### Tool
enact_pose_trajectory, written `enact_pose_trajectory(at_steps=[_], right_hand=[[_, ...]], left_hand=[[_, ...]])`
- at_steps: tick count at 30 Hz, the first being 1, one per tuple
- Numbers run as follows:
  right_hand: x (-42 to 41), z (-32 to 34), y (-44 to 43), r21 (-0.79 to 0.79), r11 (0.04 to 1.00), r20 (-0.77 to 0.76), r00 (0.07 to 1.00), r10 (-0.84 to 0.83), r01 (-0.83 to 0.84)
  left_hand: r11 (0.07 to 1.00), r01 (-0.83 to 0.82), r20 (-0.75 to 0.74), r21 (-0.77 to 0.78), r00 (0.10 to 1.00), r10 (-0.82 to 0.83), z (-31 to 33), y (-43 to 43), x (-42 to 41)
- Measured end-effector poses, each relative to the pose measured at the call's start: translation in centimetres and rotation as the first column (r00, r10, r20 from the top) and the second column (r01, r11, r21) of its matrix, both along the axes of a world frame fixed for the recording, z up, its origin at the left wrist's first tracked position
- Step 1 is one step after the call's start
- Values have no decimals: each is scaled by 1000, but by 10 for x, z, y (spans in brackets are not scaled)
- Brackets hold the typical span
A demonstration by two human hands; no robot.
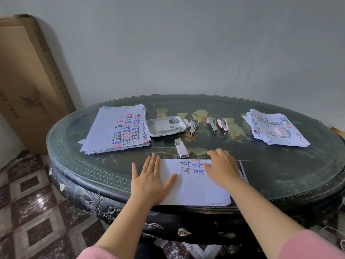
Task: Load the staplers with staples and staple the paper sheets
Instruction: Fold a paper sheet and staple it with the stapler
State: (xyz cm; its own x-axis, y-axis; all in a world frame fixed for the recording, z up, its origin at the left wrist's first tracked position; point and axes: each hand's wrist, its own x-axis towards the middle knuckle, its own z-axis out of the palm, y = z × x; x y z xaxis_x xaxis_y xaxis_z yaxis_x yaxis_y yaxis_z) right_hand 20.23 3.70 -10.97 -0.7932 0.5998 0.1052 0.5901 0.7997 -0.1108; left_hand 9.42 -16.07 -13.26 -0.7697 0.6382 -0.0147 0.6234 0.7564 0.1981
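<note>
At the table's near edge, both hands lie on the paper sheets: the left hand flat with fingers spread, the right hand palm-down, fingers relaxed. Three staplers lie toward the far edge, beside a tray of staples.

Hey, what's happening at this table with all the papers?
A person holds some paper sheets down at the near edge of the table, left hand flat on one side, right hand resting on the other. Three staplers lie untouched farther back, next to a white tray of loose staples and an open staple box. Nothing is being stapled yet.
</note>
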Motion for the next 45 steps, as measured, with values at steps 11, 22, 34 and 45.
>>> enact_pose_trajectory(at_steps=[11,22,34,45], right_hand=[[25,51,35,-806,558,-344,924,-170,-197],[54,51,47,-831,530,-404,840,-361,-171],[57,42,49,-652,743,-121,946,-299,152],[42,183,1,-600,706,82,849,522,-376]], left_hand=[[832,-290,418,473,905,78,19,-6,-8],[481,-483,618,732,767,-170,46,-16,21],[369,-618,710,694,673,-209,51,-34,47],[391,-513,630,764,725,-278,67,-36,100]])
